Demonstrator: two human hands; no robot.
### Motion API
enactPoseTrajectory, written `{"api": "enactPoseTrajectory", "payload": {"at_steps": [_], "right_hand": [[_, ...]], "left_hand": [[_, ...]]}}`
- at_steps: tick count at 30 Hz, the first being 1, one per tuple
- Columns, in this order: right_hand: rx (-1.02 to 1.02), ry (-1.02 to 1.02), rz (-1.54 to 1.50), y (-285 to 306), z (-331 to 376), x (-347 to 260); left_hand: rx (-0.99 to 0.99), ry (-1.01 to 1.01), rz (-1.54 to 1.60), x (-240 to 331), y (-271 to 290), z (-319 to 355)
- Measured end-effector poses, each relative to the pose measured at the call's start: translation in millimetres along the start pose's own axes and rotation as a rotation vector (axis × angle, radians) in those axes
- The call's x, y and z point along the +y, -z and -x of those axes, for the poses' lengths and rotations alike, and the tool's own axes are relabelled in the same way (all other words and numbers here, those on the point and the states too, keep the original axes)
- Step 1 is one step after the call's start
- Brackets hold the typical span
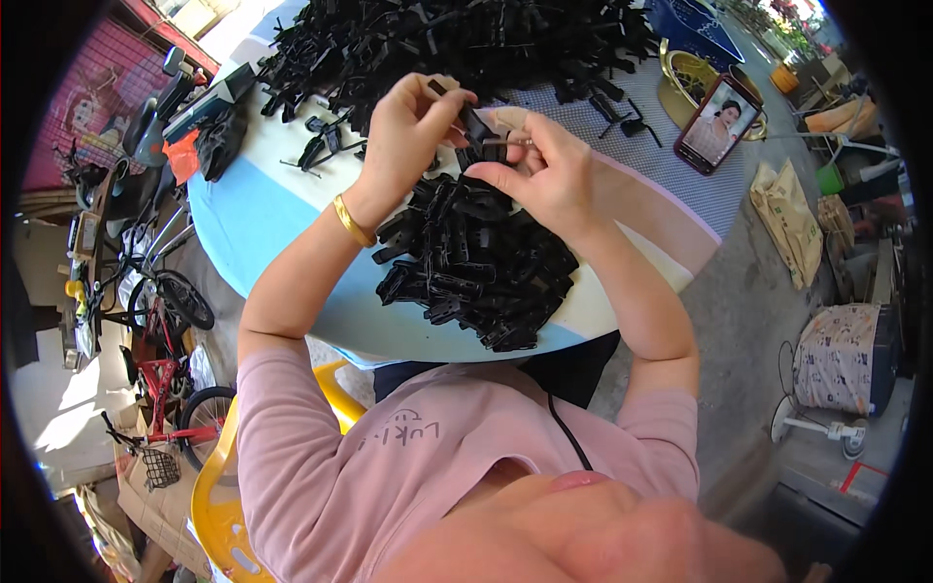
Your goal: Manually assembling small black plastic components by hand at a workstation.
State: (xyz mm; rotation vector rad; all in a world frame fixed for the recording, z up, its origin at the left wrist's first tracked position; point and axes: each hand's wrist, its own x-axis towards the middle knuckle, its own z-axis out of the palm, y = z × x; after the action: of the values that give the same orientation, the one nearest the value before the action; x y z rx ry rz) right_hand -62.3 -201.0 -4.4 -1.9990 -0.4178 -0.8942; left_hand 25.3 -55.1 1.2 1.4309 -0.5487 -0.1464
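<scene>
Above the table, a small black plastic part (476, 128) is held between my two hands. My left hand (410, 131) pinches its upper end, with thumb and index finger closed. From the other side, my right hand (552, 175) grips its lower end between thumb and bent fingers, which partly hide it. Right below my hands lies a heap of similar black plastic parts (476, 262), near the table's front edge. A much larger pile of black parts (447, 44) covers the far side. A few loose black pieces (326, 139) lie to the left of my left hand.
The round table (262, 233) has a striped cloth. At its right edge a phone (717, 124) leans by a gold-coloured basin (671, 92), with a blue basket (702, 31) behind. A black bag (224, 144) lies at the left edge. A yellow chair (219, 496) is under me.
</scene>
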Motion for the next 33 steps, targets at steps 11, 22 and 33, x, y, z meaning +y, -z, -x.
{"api": "enactPoseTrajectory", "payload": {"at_steps": [11,22,33], "right_hand": [[-0.06,-0.309,-0.517,24.6,-7.2,2.2],[-0.102,-0.431,-0.425,17.1,-3.2,-6.0],[-0.188,-0.456,-0.402,7.3,-0.4,-5.9]], "left_hand": [[-0.585,0.064,0.274,-1.8,15.6,14.1],[-0.544,0.243,0.414,16.0,1.1,20.3],[-0.242,-0.183,-0.012,1.6,-3.8,24.8]]}}
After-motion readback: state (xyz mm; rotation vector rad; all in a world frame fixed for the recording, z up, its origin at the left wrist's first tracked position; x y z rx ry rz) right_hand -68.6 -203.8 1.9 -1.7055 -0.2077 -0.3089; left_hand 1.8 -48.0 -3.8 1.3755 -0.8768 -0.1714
